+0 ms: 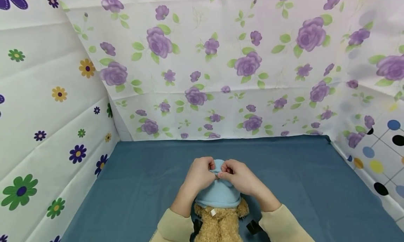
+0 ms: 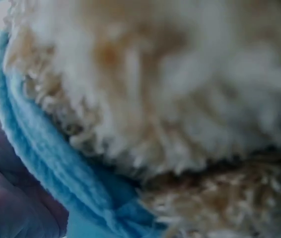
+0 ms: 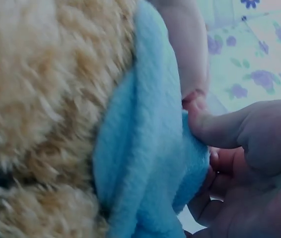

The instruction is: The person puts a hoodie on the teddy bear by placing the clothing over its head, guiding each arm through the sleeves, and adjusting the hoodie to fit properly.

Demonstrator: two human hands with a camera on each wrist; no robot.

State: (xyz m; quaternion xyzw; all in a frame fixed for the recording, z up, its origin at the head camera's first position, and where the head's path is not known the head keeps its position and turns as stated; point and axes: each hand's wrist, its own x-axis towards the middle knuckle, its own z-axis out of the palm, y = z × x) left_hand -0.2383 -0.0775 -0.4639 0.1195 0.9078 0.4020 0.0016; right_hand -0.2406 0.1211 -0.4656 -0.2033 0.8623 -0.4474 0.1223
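A curly tan plush toy (image 1: 221,224) lies on the blue-grey cloth in the head view, with a small white tag (image 1: 213,212) on it. A light-blue fleece garment (image 1: 217,196), perhaps a cap, covers its upper end. My left hand (image 1: 200,173) pinches the garment's top from the left. From the right, my right hand (image 1: 238,175) pinches it close by, the fingertips nearly meeting. In the right wrist view, thumb and fingers (image 3: 230,124) grip a fold of the fleece. The left wrist view shows tan fur and the fleece edge (image 2: 56,153); the left fingertips are hidden there.
The blue-grey cloth (image 1: 145,186) spreads on both sides of the toy. Flower-printed sheets (image 1: 195,59) stand behind and at the left (image 1: 47,129), with a dotted sheet (image 1: 385,158) at the right. A black wrist device (image 1: 253,227) sits beside the right sleeve.
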